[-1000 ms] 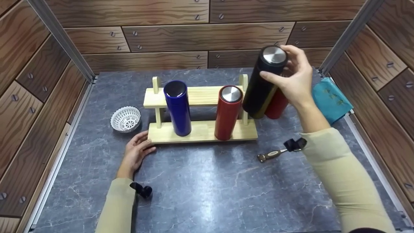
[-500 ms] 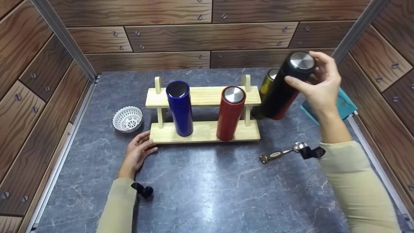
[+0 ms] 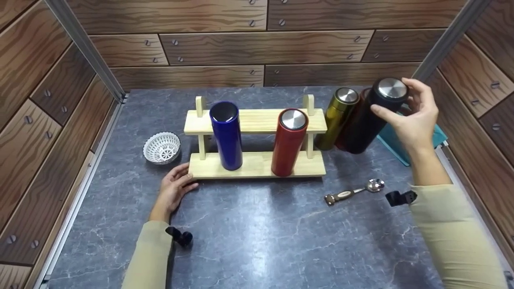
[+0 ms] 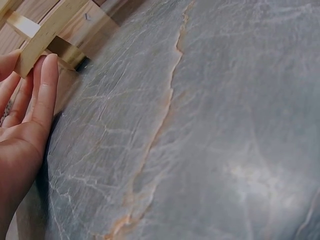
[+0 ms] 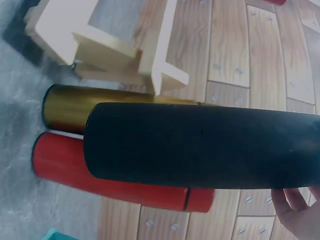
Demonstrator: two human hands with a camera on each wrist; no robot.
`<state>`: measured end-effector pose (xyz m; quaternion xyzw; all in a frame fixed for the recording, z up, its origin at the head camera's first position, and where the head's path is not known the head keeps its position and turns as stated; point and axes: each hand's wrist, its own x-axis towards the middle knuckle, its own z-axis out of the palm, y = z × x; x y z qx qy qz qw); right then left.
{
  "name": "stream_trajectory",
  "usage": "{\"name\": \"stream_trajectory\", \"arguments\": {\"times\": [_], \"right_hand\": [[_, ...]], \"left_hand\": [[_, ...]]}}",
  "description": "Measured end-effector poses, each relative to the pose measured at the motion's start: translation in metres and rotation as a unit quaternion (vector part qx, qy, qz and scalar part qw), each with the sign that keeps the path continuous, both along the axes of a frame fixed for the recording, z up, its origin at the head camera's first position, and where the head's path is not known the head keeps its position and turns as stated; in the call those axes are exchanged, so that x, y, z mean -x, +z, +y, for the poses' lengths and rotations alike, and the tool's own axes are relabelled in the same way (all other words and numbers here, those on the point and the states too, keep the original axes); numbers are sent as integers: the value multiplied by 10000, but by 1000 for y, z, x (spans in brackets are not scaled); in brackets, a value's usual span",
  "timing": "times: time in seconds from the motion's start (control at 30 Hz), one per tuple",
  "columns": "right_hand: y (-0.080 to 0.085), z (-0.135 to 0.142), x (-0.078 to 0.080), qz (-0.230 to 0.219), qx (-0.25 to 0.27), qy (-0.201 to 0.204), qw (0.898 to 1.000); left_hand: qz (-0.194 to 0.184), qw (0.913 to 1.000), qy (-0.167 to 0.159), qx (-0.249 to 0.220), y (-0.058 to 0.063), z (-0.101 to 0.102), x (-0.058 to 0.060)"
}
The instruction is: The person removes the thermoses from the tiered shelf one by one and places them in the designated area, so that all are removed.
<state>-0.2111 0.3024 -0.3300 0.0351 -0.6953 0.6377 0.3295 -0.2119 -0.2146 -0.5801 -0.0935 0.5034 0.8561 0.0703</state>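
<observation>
I see the right hand (image 3: 421,120) grip a black bottle (image 3: 370,122); the left hand (image 3: 172,190) pinches the rack (image 3: 257,121), probably steadying it.

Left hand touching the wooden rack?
Touching. The left wrist view shows the left hand with thumb and fingers against the end of the wooden rack.

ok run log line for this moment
right hand: grips black thermos | left hand: holds wooden rack | blue thermos, red thermos: on lower shelf
</observation>
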Motion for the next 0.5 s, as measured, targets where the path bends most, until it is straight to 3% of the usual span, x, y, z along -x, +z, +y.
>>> {"name": "stream_trajectory", "arguments": {"times": [0.2, 0.5], "right_hand": [[-12, 15, 3, -229, 208, 15, 9995], [-39, 42, 20, -423, 604, -36, 9973]], "left_hand": [[2, 10000, 54, -28, -1, 2, 0], [11, 9999, 113, 26, 0, 2, -1]]}}
